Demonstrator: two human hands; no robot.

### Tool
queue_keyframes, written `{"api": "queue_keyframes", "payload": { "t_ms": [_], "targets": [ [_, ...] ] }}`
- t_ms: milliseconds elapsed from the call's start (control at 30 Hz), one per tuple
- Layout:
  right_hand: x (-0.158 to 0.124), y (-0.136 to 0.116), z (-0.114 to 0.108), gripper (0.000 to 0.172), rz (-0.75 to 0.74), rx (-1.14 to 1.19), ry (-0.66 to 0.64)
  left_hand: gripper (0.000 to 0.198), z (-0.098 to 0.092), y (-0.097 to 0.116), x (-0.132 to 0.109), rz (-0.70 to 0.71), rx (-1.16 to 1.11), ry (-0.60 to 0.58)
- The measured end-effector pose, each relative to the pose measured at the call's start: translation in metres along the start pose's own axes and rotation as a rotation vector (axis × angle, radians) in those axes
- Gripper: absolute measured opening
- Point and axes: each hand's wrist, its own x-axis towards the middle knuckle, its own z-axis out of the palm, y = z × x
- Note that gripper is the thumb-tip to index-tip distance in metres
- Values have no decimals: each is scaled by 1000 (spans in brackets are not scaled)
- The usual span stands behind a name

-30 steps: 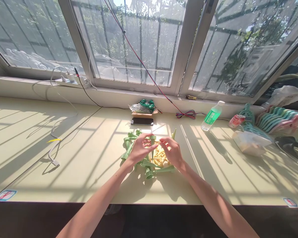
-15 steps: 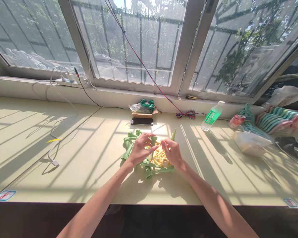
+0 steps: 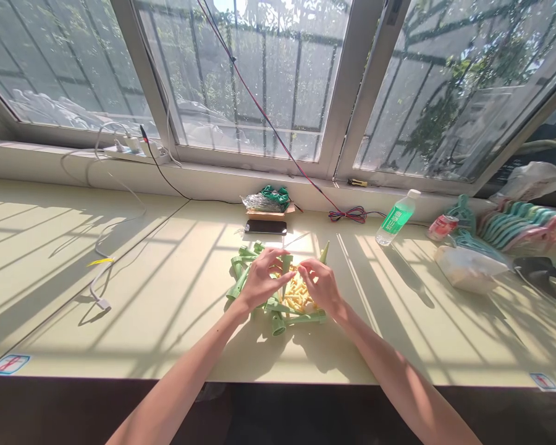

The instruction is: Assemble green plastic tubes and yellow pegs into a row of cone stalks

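Observation:
My left hand [image 3: 263, 279] is closed round a green tapered plastic spike [image 3: 286, 267], which points downward between thumb and fingers. Close beside it, my right hand [image 3: 323, 285] has thumb and forefinger pinched near the spike; whatever they hold is too small to make out. Below both hands lies a heap of small yellow pieces [image 3: 297, 298]. Several more green spikes with hollow round ends, one of them a loose spike [image 3: 278, 324] at the front, lie around the heap, partly hidden by my left hand. Another green spike [image 3: 324, 252] sticks up behind my right hand.
Behind the heap are a black phone [image 3: 265, 227] and a small box [image 3: 271, 215] with green and clear wrapping. To the right stand a bottle [image 3: 396, 217], a red can [image 3: 442, 227], a plastic bag [image 3: 469, 267] and hangers [image 3: 519, 224]. A white cable [image 3: 102, 256] lies left.
My right hand's fingertips have shifted slightly toward the spike. My left hand keeps its hold on the spike in nearly the same place.

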Motion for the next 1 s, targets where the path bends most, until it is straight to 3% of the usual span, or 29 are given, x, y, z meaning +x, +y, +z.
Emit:
{"api": "queue_keyframes", "payload": {
  "t_ms": [200,267,400,533,700,900,1000],
  "targets": [
    [0,-2,-2,51,49,-87,-45,34,0,3,-1,7,18,-44],
    [1,-3,-2,48,59,-62,-35,34,0,3,0,-2,3,-29],
    [0,-3,-2,26,49,24,-7,38,1,0,1,-38,-17,23],
    [0,-2,0,24,20,14,-11,39,1,-2,0,-48,-2,30],
    [0,-2,0,28,25,-12,-23,36,1,0,0,-23,9,3],
    [0,-3,-1,49,89,-94,-77,35,2,3,-1,-13,23,-33],
    [1,-4,-2,47,97,-75,-64,36,2,1,-1,-18,23,-27]
  ]
}}
